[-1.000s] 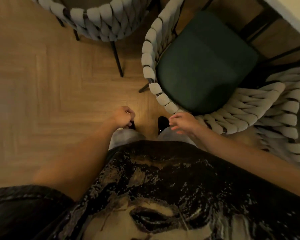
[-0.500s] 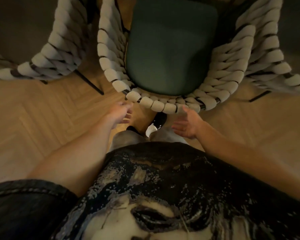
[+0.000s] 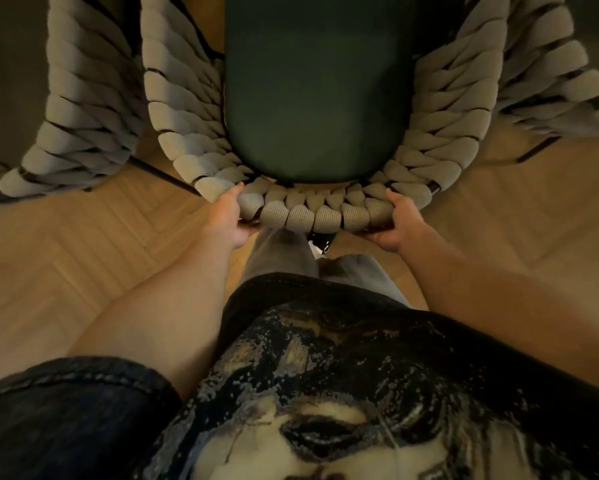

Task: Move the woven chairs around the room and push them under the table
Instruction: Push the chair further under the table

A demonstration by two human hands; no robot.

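Woven chair (image 3: 317, 216) in the middle stands directly in front of the person, with its curved back turned toward them and its dark green seat cushion (image 3: 317, 88) pointing away. The back is made of thick pale cords wound over a dark frame.

Both hands hold the top rim of this back. The left hand (image 3: 226, 220) grips the rim at its left end: the thumb lies on top of the cords and the fingers curl under the rim, so they are mostly hidden. The right hand (image 3: 396, 225) grips the rim at its right end in the same way, thumb up against the cords and fingers wrapped below. Between the two hands a row of rounded cord loops runs along the rim.

A second woven chair (image 3: 83, 109) stands just beside the middle one on the left, and one thin dark leg of it reaches the floor between the two. A third woven chair (image 3: 547, 74) stands close on the right and its dark leg also shows. All three rest on a wooden floor (image 3: 66, 258) with a herringbone pattern.

Below the rim, between the hands, grey trouser legs (image 3: 280, 254) and the tip of a dark shoe (image 3: 320, 242) are visible. The lower part of the view is filled by a dark printed shirt (image 3: 343, 393).
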